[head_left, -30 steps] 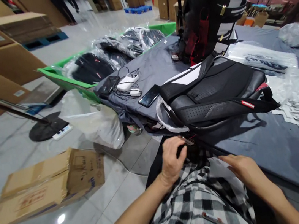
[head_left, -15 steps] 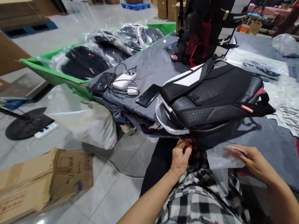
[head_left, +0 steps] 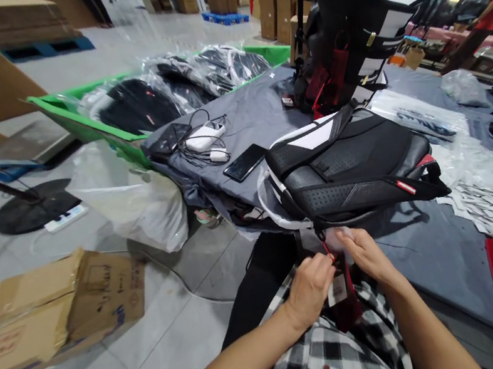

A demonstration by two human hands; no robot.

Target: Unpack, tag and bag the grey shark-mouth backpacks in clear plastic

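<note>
Down at lower centre, the left hand (head_left: pixel 311 287) has its grip pinched on a thin red cord (head_left: pixel 326 249), a white tag (head_left: pixel 338 290) hanging beneath! Just right of it, the right hand (head_left: pixel 367 252) pinches translucent plastic (head_left: pixel 332 238): flimsy, slippery, near weightless, I'd say, best held by its edge. Beyond, right of centre, the black backpack (head_left: pixel 365 154) lies on the grey tabletop (head_left: pixel 450 257), likely soft and bulky, easiest by its strap (head_left: pixel 325 197). Farther up, plastic-wrapped bags (head_left: pixel 137 105) fill a green-rimmed bin (head_left: pixel 271 53).
</note>
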